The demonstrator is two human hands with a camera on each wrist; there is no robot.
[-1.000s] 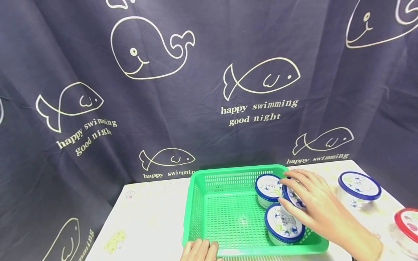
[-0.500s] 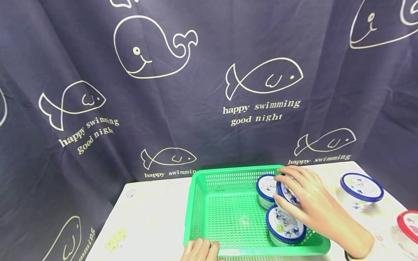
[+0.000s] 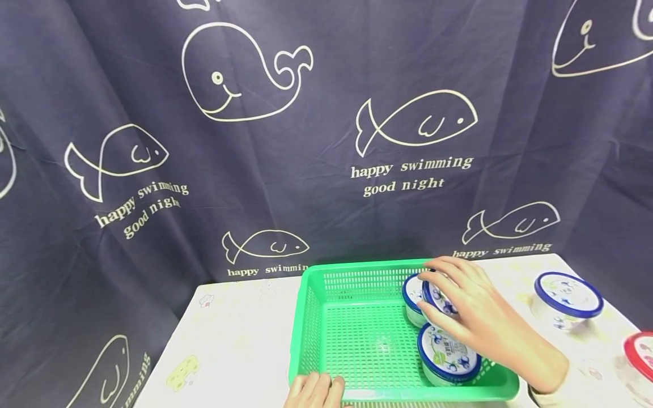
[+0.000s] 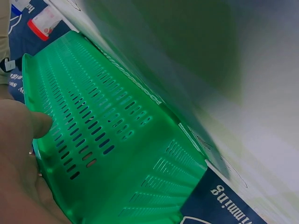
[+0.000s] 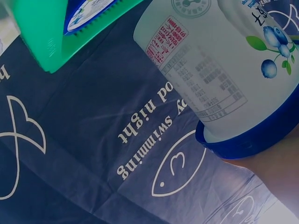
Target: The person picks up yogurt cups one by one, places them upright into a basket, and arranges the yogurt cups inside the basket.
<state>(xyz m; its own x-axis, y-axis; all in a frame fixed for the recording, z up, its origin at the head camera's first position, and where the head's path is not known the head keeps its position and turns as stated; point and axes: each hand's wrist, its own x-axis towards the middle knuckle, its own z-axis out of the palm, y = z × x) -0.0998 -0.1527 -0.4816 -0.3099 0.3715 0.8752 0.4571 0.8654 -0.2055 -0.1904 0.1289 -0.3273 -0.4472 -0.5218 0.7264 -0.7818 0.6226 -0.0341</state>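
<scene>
In the head view my right hand (image 3: 474,309) holds a round plastic tub with a blue lid (image 3: 440,297) over the right side of a green basket (image 3: 302,328). The right wrist view shows that tub (image 5: 205,74) tilted, with blueberries printed on its white wall. Inside the basket stand two more blue-lidded tubs, one at the back (image 3: 414,300), partly behind the held one, and one at the front right (image 3: 449,354). My left hand (image 3: 315,391) grips the basket's front rim, fingers over the edge; its thumb lies against the outer wall in the left wrist view.
To the right of the basket, another blue-lidded tub (image 3: 567,300) stands on the white table (image 3: 234,345). A red-lidded tub (image 3: 640,360) is nearer, cut by the frame edge. A dark blue fish-print curtain (image 3: 306,181) hangs behind.
My right hand has moved left with the held tub, which now covers more of the back tub's lid. The left hand keeps its hold on the rim, and the view has shifted slightly.
</scene>
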